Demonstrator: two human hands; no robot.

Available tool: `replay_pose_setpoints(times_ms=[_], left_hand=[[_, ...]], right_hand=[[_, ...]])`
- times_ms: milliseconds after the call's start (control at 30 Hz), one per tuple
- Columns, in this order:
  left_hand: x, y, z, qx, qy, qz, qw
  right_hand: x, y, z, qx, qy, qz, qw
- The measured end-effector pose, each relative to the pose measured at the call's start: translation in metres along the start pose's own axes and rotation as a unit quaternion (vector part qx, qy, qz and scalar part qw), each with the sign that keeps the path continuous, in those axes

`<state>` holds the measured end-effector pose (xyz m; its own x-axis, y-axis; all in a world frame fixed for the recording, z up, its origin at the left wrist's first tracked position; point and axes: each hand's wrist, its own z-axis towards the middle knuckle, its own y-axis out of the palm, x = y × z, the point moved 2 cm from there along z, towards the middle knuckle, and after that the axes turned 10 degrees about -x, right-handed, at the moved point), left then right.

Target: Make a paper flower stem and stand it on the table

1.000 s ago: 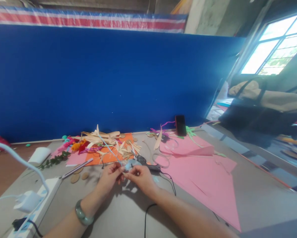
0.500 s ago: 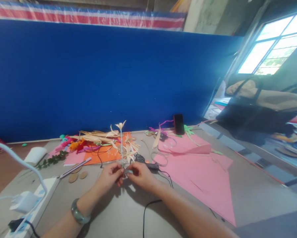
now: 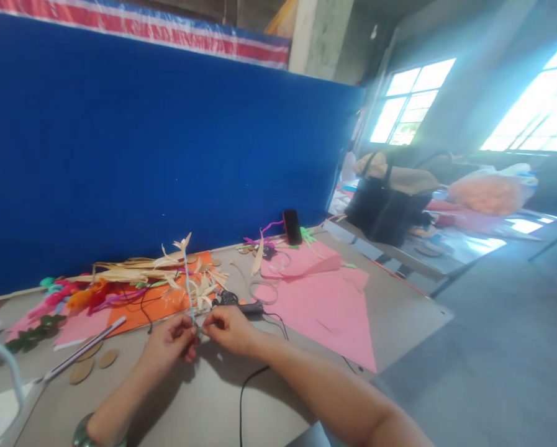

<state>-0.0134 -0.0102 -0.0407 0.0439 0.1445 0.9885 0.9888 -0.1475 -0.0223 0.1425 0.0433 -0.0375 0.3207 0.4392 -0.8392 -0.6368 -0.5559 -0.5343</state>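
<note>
My left hand (image 3: 171, 341) is closed in a pinch around the lower part of a thin pale-blue stem (image 3: 188, 288). The stem stands nearly upright and carries a small flower (image 3: 183, 243) of cream, husk-like petals. Close beside it, my right hand (image 3: 229, 329) has thumb and forefinger pinched on a small pale strip (image 3: 200, 331) at the stem's lower end. The fingers partly hide this strip and the stem's foot. Just behind my right hand lies a black glue gun (image 3: 250, 307) with its cord.
Dried husk strips (image 3: 138, 272) lie on orange paper (image 3: 131, 318), near colourful fuzzy pieces (image 3: 80, 298). Several wooden discs (image 3: 81, 372) and a pen-like tool (image 3: 85, 349) are at left. Pink sheets (image 3: 325, 316) spread rightward; a phone (image 3: 292, 227) leans on the blue partition (image 3: 166, 143).
The view has swung to the right, so the table and both hands appear farther left. Both hands keep their pinch at the stem's lower end.
</note>
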Motion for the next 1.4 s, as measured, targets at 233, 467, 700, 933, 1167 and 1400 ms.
replay_pose_setpoints(times_ms=[233, 467, 700, 933, 1167, 1400], left_hand=[[-0.001, -0.005, 0.003, -0.013, 0.004, -0.015, 1.000], [-0.009, -0.008, 0.001, -0.022, -0.017, -0.027, 0.999], [0.001, -0.005, -0.001, -0.031, -0.026, -0.031, 0.999], [0.002, -0.009, 0.002, -0.040, -0.011, -0.027, 0.999], [-0.001, -0.020, 0.004, 0.009, -0.017, 0.001, 1.000], [0.001, -0.032, 0.008, 0.031, -0.003, 0.012, 0.999]], right_hand=[[0.003, 0.000, 0.001, -0.010, 0.011, 0.040, 0.999], [0.010, 0.004, 0.002, -0.017, 0.055, 0.089, 0.994], [0.008, 0.001, 0.004, -0.021, 0.033, 0.097, 0.994], [0.006, -0.003, 0.004, -0.020, 0.026, 0.081, 0.996], [0.011, -0.013, 0.006, 0.018, 0.006, 0.030, 0.999], [0.009, -0.032, 0.007, 0.042, -0.007, 0.000, 0.999]])
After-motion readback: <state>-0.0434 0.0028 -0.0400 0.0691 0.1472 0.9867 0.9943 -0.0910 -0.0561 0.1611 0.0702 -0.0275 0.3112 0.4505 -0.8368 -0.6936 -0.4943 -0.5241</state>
